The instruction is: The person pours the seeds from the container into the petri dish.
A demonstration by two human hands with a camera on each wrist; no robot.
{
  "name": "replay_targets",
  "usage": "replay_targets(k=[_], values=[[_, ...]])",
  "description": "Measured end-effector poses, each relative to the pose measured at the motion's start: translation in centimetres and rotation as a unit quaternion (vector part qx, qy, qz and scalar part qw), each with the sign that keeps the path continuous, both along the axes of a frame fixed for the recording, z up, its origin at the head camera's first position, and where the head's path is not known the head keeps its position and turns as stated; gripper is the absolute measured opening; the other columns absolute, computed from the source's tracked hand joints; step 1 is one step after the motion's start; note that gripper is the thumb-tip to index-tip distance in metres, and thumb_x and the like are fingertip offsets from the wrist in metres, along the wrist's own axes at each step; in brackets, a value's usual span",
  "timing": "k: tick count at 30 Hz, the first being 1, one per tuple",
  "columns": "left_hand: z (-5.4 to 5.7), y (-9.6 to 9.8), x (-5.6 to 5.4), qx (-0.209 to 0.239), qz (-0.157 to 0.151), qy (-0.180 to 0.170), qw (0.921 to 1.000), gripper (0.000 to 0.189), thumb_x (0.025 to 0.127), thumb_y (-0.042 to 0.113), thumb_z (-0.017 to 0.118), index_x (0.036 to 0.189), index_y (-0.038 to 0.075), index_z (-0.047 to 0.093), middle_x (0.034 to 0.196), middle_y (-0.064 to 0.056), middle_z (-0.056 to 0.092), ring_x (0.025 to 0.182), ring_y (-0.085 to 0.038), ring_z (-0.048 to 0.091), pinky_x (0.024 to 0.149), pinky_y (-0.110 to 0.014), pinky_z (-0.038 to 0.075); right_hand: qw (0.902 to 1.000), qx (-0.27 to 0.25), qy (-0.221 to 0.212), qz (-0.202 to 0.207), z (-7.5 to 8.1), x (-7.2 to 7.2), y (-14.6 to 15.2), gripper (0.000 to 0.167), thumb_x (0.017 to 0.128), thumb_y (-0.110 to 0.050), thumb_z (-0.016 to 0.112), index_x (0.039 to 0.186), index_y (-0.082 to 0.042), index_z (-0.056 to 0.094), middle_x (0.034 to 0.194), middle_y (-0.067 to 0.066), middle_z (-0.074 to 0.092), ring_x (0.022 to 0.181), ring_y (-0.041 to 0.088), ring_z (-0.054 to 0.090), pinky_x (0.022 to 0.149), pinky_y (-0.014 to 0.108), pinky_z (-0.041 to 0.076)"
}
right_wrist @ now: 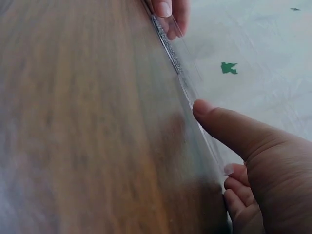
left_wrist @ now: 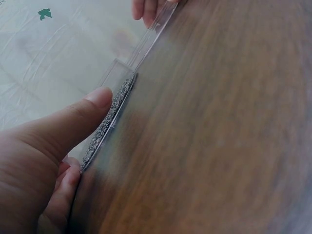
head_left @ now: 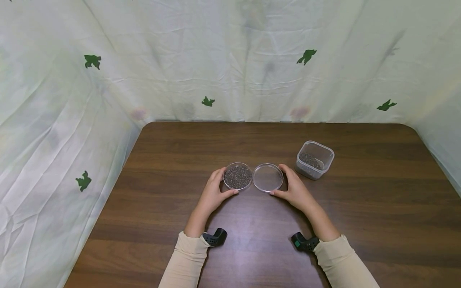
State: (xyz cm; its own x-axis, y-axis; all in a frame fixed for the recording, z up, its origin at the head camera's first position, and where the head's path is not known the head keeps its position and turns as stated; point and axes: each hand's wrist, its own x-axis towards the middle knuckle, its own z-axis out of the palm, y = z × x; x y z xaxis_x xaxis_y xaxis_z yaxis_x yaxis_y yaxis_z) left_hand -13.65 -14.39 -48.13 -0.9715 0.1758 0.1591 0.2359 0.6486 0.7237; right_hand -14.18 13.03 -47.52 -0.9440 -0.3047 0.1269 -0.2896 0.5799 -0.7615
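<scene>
Small grey-black seeds [head_left: 237, 177] fill a clear round petri dish [head_left: 237, 163] on the table. My left hand [head_left: 215, 191] holds this dish from its left side, thumb at the near edge and fingers round the far left. In the left wrist view the thumb [left_wrist: 100, 97] presses against the dish wall. Right beside it lies an empty clear petri dish half [head_left: 268, 178], its rim close to the filled one. My right hand [head_left: 296, 189] grips that piece from the right, with the thumb [right_wrist: 202, 107] at its near rim and the fingers behind.
A square clear plastic tub [head_left: 309, 172] with more of the seeds inside stands behind my right hand. Brown wood-grain table [head_left: 173, 160] lies under everything. A pale curtain [head_left: 237, 60] with green bird shapes hangs along the far and side edges.
</scene>
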Motion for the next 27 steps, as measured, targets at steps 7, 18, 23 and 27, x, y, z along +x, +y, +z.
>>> replay_targets(k=[7, 18, 23, 27], values=[[-0.02, -0.01, 0.03, 0.001, -0.001, 0.003, 1.0000, 0.083, 0.067, 0.026, 0.079, 0.133, -0.004, 0.037, 0.128, -0.021, 0.040, 0.114, -0.032, 0.043, 0.097, -0.042, 0.033, 0.9996, -0.028, -0.002, 0.001, -0.03, 0.08, 0.13, 0.089, 0.067, -0.024, 0.080, 0.135, 0.002, 0.029, 0.133, 0.020, 0.036, 0.122, 0.031, 0.034, 0.100, 0.045, 0.027], [0.01, 0.01, 0.06, -0.001, -0.002, 0.006, 1.0000, 0.083, 0.068, 0.026, 0.079, 0.133, -0.004, 0.037, 0.128, -0.022, 0.040, 0.114, -0.032, 0.042, 0.097, -0.043, 0.033, 0.9980, -0.059, 0.021, 0.006, 0.22, 0.00, -0.03, 0.088, 0.066, -0.020, 0.081, 0.134, 0.004, 0.029, 0.132, 0.020, 0.037, 0.119, 0.033, 0.038, 0.098, 0.044, 0.030], [0.00, 0.00, 0.03, -0.003, -0.002, 0.004, 1.0000, 0.083, 0.068, 0.026, 0.079, 0.133, -0.004, 0.037, 0.128, -0.022, 0.040, 0.114, -0.032, 0.042, 0.097, -0.043, 0.033, 0.9968, -0.075, 0.025, 0.009, 0.48, 0.03, -0.08, 0.090, 0.064, -0.019, 0.082, 0.133, 0.004, 0.029, 0.132, 0.020, 0.037, 0.120, 0.033, 0.038, 0.098, 0.042, 0.031], [-0.05, -0.01, 0.01, -0.004, -0.002, 0.007, 1.0000, 0.083, 0.067, 0.026, 0.079, 0.132, -0.004, 0.037, 0.128, -0.022, 0.041, 0.114, -0.032, 0.043, 0.097, -0.043, 0.033, 0.9962, -0.081, 0.028, 0.011, 0.67, 0.04, -0.14, 0.089, 0.064, -0.017, 0.082, 0.133, 0.004, 0.030, 0.132, 0.021, 0.037, 0.120, 0.032, 0.038, 0.098, 0.042, 0.031]])
